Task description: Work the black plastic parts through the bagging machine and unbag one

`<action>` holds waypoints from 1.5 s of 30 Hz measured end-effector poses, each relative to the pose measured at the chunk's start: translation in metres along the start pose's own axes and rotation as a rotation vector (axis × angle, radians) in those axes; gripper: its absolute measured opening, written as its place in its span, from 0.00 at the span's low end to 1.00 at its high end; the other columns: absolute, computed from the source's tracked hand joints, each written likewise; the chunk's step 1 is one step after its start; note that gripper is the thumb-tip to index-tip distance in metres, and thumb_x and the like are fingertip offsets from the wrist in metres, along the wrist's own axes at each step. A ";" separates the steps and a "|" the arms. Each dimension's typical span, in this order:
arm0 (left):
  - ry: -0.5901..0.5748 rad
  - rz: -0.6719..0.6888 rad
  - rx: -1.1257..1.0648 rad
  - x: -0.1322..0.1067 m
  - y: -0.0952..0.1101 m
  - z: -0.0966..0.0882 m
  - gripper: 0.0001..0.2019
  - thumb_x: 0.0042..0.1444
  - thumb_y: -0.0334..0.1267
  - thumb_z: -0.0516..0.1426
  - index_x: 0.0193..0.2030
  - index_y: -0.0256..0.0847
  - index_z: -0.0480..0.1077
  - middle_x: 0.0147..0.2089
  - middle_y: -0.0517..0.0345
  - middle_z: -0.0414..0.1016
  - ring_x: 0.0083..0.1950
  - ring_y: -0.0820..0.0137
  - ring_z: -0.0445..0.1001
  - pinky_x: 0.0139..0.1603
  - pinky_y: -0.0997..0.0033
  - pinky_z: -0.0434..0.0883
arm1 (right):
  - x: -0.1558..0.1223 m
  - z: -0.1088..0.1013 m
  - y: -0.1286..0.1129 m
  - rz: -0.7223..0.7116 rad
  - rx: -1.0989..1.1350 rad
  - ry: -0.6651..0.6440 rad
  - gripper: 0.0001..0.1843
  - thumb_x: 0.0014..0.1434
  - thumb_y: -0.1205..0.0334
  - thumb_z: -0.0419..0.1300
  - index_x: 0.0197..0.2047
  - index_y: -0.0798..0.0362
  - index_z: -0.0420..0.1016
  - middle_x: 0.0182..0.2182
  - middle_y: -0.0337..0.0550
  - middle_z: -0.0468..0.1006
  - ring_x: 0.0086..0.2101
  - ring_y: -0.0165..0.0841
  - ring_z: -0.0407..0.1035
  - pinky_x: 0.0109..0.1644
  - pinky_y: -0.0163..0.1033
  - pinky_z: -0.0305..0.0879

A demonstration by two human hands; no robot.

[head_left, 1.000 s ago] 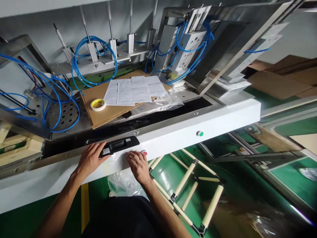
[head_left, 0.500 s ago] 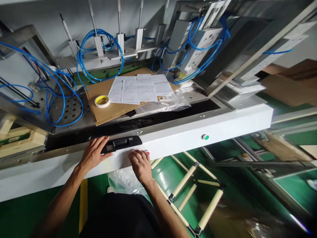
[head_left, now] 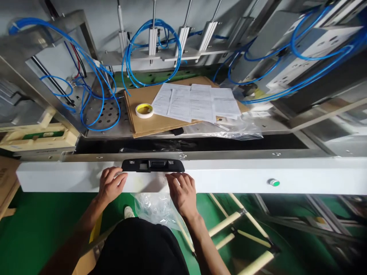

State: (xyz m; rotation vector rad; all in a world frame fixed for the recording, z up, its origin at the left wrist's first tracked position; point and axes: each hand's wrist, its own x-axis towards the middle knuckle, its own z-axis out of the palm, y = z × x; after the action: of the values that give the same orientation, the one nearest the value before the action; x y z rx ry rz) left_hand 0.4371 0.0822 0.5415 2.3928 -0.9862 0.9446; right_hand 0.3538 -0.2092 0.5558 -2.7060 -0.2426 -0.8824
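Black latch (head_left: 153, 165), one, left hand (head_left: 111, 184), right hand (head_left: 181, 192)

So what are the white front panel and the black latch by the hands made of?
The white panel looks like painted sheet metal: an even, smooth coat and crisp straight edges. The black latch looks like moulded plastic, matt with rounded corners, though coated metal can't be ruled out.

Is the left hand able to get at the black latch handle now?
Probably yes: the left hand rests on the white panel just below the black latch handle, nothing between them.
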 end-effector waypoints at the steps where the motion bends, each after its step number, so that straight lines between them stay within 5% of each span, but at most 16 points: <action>1: -0.005 -0.001 -0.022 0.001 -0.001 0.001 0.07 0.65 0.28 0.62 0.45 0.44 0.77 0.45 0.51 0.80 0.45 0.63 0.79 0.48 0.60 0.72 | 0.001 0.000 0.000 0.002 0.004 -0.006 0.07 0.73 0.69 0.57 0.49 0.50 0.75 0.40 0.44 0.82 0.42 0.38 0.72 0.52 0.45 0.63; 10: 0.051 0.010 0.000 -0.011 -0.003 0.009 0.09 0.62 0.35 0.67 0.48 0.41 0.75 0.43 0.48 0.79 0.45 0.59 0.78 0.48 0.57 0.74 | 0.000 0.002 -0.001 0.018 0.035 -0.017 0.06 0.73 0.69 0.57 0.49 0.50 0.74 0.40 0.45 0.82 0.41 0.39 0.71 0.49 0.45 0.63; 15: 0.083 0.030 -0.090 -0.009 -0.008 0.009 0.13 0.61 0.23 0.63 0.49 0.42 0.72 0.39 0.53 0.80 0.43 0.63 0.80 0.48 0.60 0.75 | -0.001 0.003 0.000 0.021 0.024 -0.023 0.07 0.73 0.69 0.57 0.50 0.50 0.74 0.40 0.45 0.82 0.41 0.39 0.71 0.49 0.45 0.63; 20: 0.032 0.065 -0.177 -0.006 -0.016 -0.006 0.12 0.63 0.23 0.62 0.48 0.43 0.74 0.43 0.54 0.82 0.46 0.64 0.81 0.49 0.61 0.76 | 0.001 0.003 0.001 0.019 -0.007 -0.043 0.09 0.72 0.69 0.57 0.52 0.49 0.75 0.41 0.45 0.81 0.43 0.39 0.71 0.51 0.46 0.63; 30: 0.008 -0.258 -0.319 0.007 -0.012 0.000 0.09 0.71 0.37 0.55 0.42 0.44 0.77 0.37 0.55 0.81 0.40 0.64 0.78 0.46 0.60 0.74 | 0.023 0.003 0.002 -0.005 0.006 -0.103 0.11 0.73 0.69 0.51 0.51 0.52 0.73 0.49 0.49 0.81 0.53 0.40 0.70 0.64 0.49 0.58; 39: 0.115 -0.431 -0.143 0.012 -0.010 0.024 0.09 0.71 0.41 0.56 0.44 0.41 0.75 0.33 0.55 0.78 0.34 0.64 0.75 0.43 0.60 0.72 | 0.051 0.009 0.008 -0.028 -0.099 -0.257 0.08 0.70 0.67 0.54 0.41 0.52 0.74 0.37 0.48 0.75 0.39 0.42 0.63 0.48 0.47 0.57; 42: 0.196 -0.437 -0.048 0.008 0.000 0.017 0.06 0.70 0.39 0.59 0.48 0.41 0.75 0.37 0.51 0.80 0.40 0.61 0.77 0.47 0.57 0.72 | 0.057 0.010 0.010 -0.050 -0.114 -0.288 0.05 0.67 0.67 0.56 0.40 0.52 0.74 0.37 0.48 0.75 0.39 0.43 0.62 0.45 0.47 0.54; 45: 0.189 -0.269 0.028 0.008 0.023 0.009 0.10 0.68 0.34 0.61 0.55 0.41 0.74 0.51 0.43 0.82 0.53 0.55 0.79 0.55 0.53 0.72 | 0.061 0.010 0.011 -0.067 -0.120 -0.308 0.04 0.65 0.67 0.57 0.40 0.53 0.74 0.36 0.48 0.75 0.39 0.43 0.61 0.45 0.48 0.52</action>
State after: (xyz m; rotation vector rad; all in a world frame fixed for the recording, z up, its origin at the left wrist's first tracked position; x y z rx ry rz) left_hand 0.4282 0.0580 0.5432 2.3313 -0.5693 1.0622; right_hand 0.4106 -0.2126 0.5823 -2.9559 -0.3552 -0.5064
